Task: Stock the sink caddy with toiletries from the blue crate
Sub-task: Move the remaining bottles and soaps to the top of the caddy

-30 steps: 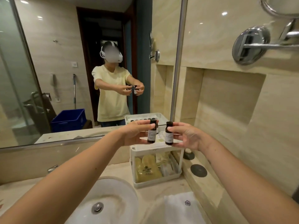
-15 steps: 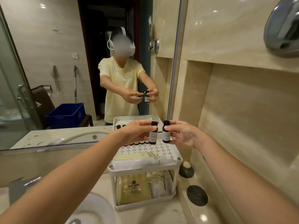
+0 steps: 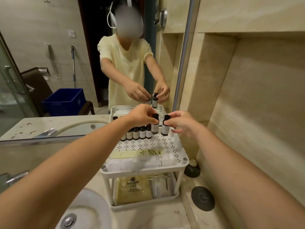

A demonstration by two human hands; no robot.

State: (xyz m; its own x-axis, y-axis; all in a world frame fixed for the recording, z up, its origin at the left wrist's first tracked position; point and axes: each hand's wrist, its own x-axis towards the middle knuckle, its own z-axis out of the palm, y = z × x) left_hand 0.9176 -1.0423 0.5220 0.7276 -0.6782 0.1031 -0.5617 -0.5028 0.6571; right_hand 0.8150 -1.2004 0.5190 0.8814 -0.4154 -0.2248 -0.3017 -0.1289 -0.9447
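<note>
A white two-tier sink caddy (image 3: 179,164) stands on the counter against the mirror. Several small dark bottles (image 3: 138,133) with pale labels line the back of its perforated top shelf. My left hand (image 3: 140,115) pinches one dark bottle (image 3: 155,126) by its cap at the right end of that row. My right hand (image 3: 180,123) pinches a second dark bottle (image 3: 165,128) just to its right, low over the shelf. Flat sachets (image 3: 140,153) lie along the shelf's front. The blue crate (image 3: 65,101) appears only in the mirror, behind me.
The lower tier holds a yellow packet (image 3: 133,189) and clear-wrapped items. A white basin (image 3: 85,212) sits at lower left with a chrome tap (image 3: 16,177). Two dark round discs (image 3: 202,198) lie on the ledge right of the caddy. A recessed stone wall rises on the right.
Both hands have lowered with their bottles toward the back right of the top shelf, beside the row of bottles. My view has tilted down and moved closer to the caddy.
</note>
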